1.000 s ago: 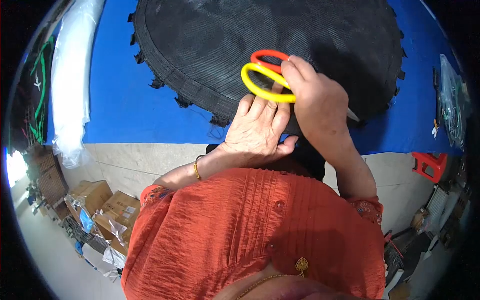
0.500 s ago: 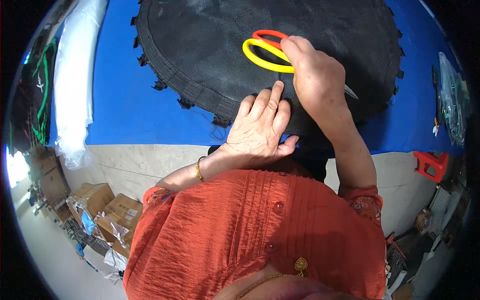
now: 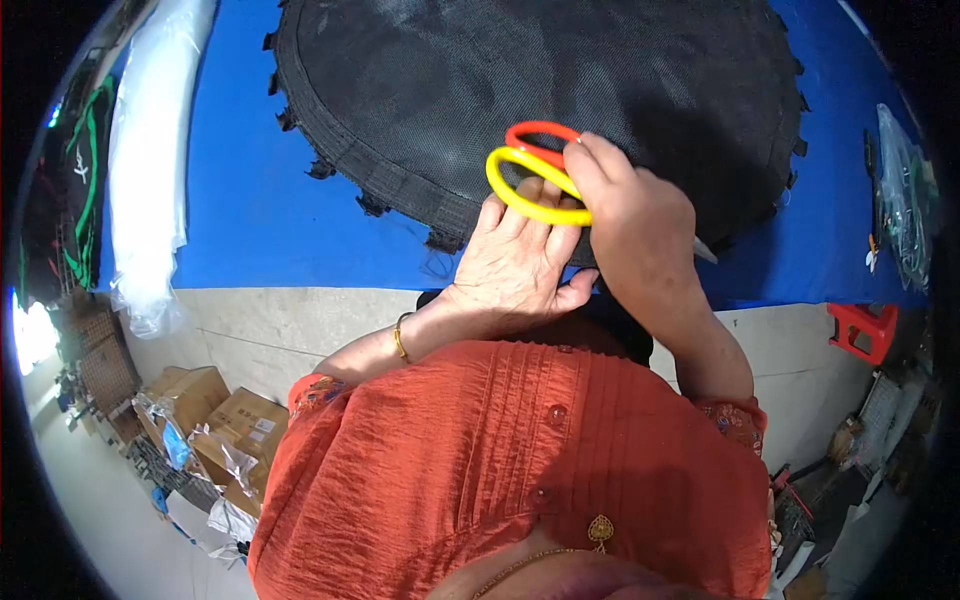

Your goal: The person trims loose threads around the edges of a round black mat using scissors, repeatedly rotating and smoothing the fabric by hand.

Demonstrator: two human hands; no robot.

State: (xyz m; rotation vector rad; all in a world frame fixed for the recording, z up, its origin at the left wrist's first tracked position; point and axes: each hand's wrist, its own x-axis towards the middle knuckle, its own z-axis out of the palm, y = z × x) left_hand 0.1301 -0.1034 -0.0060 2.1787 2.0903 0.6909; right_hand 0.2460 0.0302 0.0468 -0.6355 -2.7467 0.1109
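A round black mesh sheet [image 3: 450, 110] with small webbing tabs along its banded rim lies on the blue table. Flat on its near edge rests my left hand [image 3: 520, 255], fingers stretched forward and thumb out to the right. My right hand [image 3: 645, 215] grips a pair of scissors [image 3: 540, 213] with one yellow and one red handle loop. The loops stick out leftward over my left fingers and partly cover them. Past the right side of my right hand a metal blade tip shows; the rest of the blades is hidden.
A long roll of clear plastic [image 3: 155, 140] lies on the left of the blue table [image 3: 250, 235]. Clear bags [image 3: 905, 210] lie at the right edge. Cardboard boxes [image 3: 245, 430] stand on the floor at left, a red stool [image 3: 862, 332] at right.
My right hand and the scissors have moved down toward me, so the yellow loop now overlaps my left fingers. My left hand and the mesh sheet have stayed in place.
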